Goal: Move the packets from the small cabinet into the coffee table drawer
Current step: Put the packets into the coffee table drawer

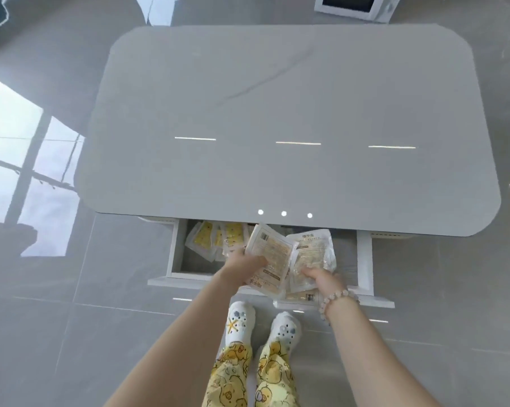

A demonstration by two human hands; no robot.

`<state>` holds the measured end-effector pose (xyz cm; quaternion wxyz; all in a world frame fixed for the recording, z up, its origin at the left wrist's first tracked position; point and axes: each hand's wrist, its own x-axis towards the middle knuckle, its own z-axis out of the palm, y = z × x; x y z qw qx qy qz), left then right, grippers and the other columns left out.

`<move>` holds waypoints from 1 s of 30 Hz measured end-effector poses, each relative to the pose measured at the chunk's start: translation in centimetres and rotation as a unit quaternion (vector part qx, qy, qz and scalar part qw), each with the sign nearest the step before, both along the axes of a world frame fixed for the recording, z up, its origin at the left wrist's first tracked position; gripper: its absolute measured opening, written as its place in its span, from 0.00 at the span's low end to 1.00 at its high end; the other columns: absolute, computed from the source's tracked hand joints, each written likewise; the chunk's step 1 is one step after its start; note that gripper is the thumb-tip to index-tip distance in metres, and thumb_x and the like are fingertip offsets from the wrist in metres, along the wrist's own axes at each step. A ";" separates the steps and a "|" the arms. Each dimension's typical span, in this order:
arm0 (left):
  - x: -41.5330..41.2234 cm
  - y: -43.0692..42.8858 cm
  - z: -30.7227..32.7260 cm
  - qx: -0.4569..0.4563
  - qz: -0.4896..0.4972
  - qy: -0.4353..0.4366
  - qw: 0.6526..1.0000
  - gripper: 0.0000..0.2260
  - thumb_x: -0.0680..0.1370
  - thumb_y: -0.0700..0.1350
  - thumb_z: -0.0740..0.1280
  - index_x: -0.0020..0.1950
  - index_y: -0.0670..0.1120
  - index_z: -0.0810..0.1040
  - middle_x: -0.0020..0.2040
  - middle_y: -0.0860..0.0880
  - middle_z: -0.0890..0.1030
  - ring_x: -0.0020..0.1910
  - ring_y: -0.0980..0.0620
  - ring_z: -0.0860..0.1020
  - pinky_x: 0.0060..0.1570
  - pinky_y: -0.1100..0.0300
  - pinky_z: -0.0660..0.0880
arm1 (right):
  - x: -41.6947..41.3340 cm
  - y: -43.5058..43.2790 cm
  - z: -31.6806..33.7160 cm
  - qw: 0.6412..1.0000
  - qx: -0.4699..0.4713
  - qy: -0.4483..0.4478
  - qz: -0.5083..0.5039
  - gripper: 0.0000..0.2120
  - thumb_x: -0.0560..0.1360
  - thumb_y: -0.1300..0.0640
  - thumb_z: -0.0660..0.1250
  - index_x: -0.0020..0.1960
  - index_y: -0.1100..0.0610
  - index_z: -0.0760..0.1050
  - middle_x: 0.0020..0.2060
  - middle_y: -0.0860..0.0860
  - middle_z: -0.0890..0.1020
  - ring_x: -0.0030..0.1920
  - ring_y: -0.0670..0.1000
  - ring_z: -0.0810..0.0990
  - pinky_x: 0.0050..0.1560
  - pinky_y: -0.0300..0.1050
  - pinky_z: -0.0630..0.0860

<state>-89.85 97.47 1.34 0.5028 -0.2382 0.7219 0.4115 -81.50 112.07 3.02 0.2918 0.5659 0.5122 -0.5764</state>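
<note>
The coffee table drawer [364,259] stands pulled out under the near edge of the grey coffee table [277,127]. Several yellow-and-clear packets [215,239] lie in the drawer's left part. My left hand [243,267] grips a beige printed packet [273,251] over the drawer's middle. My right hand [321,279], with a bead bracelet on its wrist, grips a clear packet [312,251] just to the right of it. More packets [300,296] show under my right hand at the drawer's front edge. The small cabinet is not in view.
A white appliance [356,7] stands on the floor beyond the table's far edge. My feet in white clogs [262,321] stand right in front of the drawer. Glossy grey floor tiles surround the table.
</note>
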 end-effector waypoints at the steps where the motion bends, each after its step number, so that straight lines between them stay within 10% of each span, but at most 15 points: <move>1: 0.2 0.0 -2.0 -0.007 -0.001 -0.007 1.000 0.18 0.75 0.41 0.66 0.65 0.43 0.71 0.55 0.45 0.80 0.52 0.47 0.80 0.49 0.55 0.80 | 0.1 -0.2 -1.7 1.000 0.001 -0.014 -0.012 0.35 0.71 0.49 0.71 0.72 0.62 0.64 0.68 0.56 0.70 0.65 0.58 0.72 0.62 0.51 0.68; 8: 1.0 0.7 -13.6 -0.032 0.043 -0.030 0.998 0.24 0.76 0.42 0.67 0.71 0.42 0.65 0.57 0.46 0.76 0.56 0.46 0.77 0.55 0.55 0.76 | -1.6 -0.2 -12.3 0.996 0.036 -0.076 -0.021 0.33 0.70 0.49 0.73 0.69 0.63 0.67 0.59 0.58 0.77 0.54 0.59 0.78 0.58 0.53 0.74; 12: -0.8 1.3 -19.4 -0.041 0.037 -0.002 0.998 0.23 0.76 0.42 0.67 0.70 0.43 0.66 0.55 0.47 0.76 0.53 0.48 0.76 0.50 0.57 0.75 | -3.5 0.6 -17.1 0.996 0.037 -0.077 0.014 0.30 0.73 0.48 0.70 0.68 0.64 0.68 0.52 0.57 0.76 0.35 0.53 0.74 0.36 0.43 0.71; 22: -2.1 2.7 -27.3 -0.075 0.070 0.061 0.993 0.14 0.74 0.44 0.71 0.55 0.46 0.70 0.42 0.53 0.74 0.39 0.55 0.75 0.34 0.66 0.73 | -5.6 1.0 -26.5 0.996 0.071 -0.050 -0.002 0.25 0.78 0.59 0.65 0.71 0.67 0.63 0.69 0.62 0.69 0.68 0.61 0.69 0.65 0.51 0.67; 25: -2.3 3.6 -27.1 -0.092 0.059 0.085 0.990 0.09 0.74 0.41 0.69 0.43 0.46 0.68 0.37 0.52 0.73 0.34 0.53 0.74 0.26 0.66 0.70 | -5.8 1.0 -27.9 0.989 0.133 -0.058 0.010 0.26 0.76 0.59 0.68 0.69 0.66 0.65 0.67 0.61 0.71 0.67 0.60 0.70 0.64 0.51 0.68; 30: -2.1 4.7 -26.3 -0.154 -0.020 0.125 0.980 0.11 0.70 0.40 0.68 0.50 0.44 0.69 0.42 0.49 0.76 0.45 0.47 0.79 0.41 0.56 0.78 | -5.6 1.5 -28.7 0.970 0.211 -0.064 0.097 0.21 0.73 0.55 0.70 0.64 0.60 0.72 0.62 0.57 0.77 0.61 0.56 0.76 0.53 0.46 0.72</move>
